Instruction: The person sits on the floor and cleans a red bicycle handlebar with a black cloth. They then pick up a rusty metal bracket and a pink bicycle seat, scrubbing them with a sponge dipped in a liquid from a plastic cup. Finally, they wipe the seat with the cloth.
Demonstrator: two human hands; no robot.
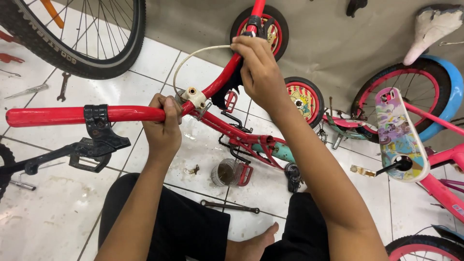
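My left hand (163,126) is closed around the red handlebar (58,116) of a small bicycle, close to the stem clamp (195,96). A black brake lever (92,140) is clamped on the bar to the left of that hand. My right hand (258,70) grips the right half of the same bar with a dark cloth (232,87) pressed against it. A white cable (193,55) loops from the stem up to my right hand. Below the bar lies the red bicycle frame (241,140) with its pedal.
A large black tyre (96,63) stands at the top left. Wrenches (63,87) and a long tool (229,207) lie on the white tiles. A small jar (224,172) sits by the frame. A pink and blue child's bicycle (411,130) lies at the right, with training wheels (304,99) nearby.
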